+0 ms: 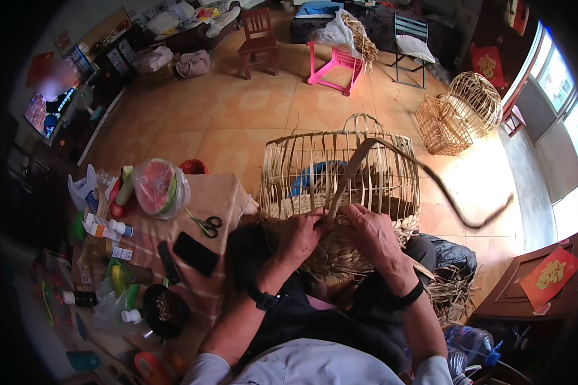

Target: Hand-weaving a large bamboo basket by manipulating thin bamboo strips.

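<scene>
A half-woven basket (pixel 404 228) stands between my knees, its lower part braided from dry plant fibre and its upper part bare upright stakes. My left hand (pixel 300 239) pinches a long flat brown strip (pixel 349 174) close to the top of the weave. From there the strip rises, bends over and trails off to the right in a darker, twisted tail. My right hand (pixel 380 240) is beside it, fingers closed at the near side of the weave; what lies between its fingertips is hidden. Something blue (pixel 316 176) shows through the stakes.
On my left, a cloth-covered table (pixel 228 192) carries scissors (pixel 209 226), a black phone (pixel 196 254), wrapped watermelon (pixel 160 187) and bottles. Dry fibre (pixel 453 295) and plastic bottles (pixel 472 343) lie at my right. Beyond are a pink stool (pixel 335 67), chairs and wicker baskets (pixel 442 125).
</scene>
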A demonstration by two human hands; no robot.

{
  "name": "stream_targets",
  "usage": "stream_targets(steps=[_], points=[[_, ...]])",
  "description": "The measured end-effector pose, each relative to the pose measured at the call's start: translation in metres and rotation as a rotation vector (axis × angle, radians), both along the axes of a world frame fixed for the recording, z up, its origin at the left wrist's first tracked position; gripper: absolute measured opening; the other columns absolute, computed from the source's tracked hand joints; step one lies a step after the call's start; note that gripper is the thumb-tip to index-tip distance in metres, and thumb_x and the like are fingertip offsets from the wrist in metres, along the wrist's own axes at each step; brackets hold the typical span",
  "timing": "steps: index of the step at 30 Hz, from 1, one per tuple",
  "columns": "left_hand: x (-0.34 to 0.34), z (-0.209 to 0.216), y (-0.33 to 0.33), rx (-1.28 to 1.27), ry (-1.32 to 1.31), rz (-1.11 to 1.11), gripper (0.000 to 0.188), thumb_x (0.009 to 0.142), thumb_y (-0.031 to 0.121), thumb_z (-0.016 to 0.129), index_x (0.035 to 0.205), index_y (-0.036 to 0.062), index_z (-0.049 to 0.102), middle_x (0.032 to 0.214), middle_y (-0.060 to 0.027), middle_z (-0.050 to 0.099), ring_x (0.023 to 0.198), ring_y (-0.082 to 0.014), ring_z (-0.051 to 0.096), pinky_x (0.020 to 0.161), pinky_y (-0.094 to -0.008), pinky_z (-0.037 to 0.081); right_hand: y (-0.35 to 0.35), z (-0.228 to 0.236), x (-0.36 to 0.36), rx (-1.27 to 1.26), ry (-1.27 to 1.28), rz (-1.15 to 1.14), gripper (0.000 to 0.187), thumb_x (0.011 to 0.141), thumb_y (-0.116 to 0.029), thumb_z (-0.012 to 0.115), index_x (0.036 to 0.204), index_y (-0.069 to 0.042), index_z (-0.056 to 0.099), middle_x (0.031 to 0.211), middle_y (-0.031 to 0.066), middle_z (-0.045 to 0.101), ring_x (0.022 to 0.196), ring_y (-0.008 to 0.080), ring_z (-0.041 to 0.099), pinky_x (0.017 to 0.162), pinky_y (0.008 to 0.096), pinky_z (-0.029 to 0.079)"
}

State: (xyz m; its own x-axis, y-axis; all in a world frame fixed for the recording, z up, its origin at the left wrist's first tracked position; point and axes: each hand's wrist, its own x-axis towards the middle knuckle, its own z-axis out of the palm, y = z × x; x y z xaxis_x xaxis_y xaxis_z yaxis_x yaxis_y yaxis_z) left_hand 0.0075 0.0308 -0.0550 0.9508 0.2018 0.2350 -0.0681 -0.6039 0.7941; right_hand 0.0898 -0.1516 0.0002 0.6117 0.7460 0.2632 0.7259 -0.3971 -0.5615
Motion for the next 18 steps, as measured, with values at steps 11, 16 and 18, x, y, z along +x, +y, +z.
stream_targets(steps=[11,16,18], points=[[0.005,-0.009,0.012,-0.161,-0.020,-0.107,0.022,0.090,0.005,0.066,0.112,0.0026,0.065,0.094,-0.0210,0.071,0.089,-0.0401,0.069,0.073,-0.0437,0.054,-0.003,-0.001,0.002,0.034,0.029,0.163,0.045,0.084,-0.005,0.064,0.127,-0.015,0.055,0.102,0.0133,0.062,0.080,0.0392,0.066,0.062,0.0486,0.053],[0.001,-0.002,0.012,-0.141,0.040,-0.113,0.022,0.095,0.014,0.062,0.114,0.0030,0.064,0.095,-0.0220,0.071,0.090,-0.0395,0.069,0.073,-0.0444,0.053,0.013,-0.011,-0.015,-0.055,-0.109,-0.063,0.040,0.082,-0.004,0.066,0.120,-0.011,0.055,0.100,0.0129,0.063,0.078,0.0388,0.066,0.062,0.0462,0.053],[0.000,0.002,0.012,-0.077,0.042,-0.103,0.022,0.097,0.019,0.060,0.113,0.0036,0.064,0.094,-0.0220,0.070,0.088,-0.0398,0.069,0.072,-0.0450,0.052,0.017,-0.012,-0.019,-0.027,-0.121,-0.067,0.039,0.083,-0.007,0.067,0.120,-0.011,0.055,0.101,0.0121,0.063,0.078,0.0384,0.066,0.063,0.0453,0.053]])
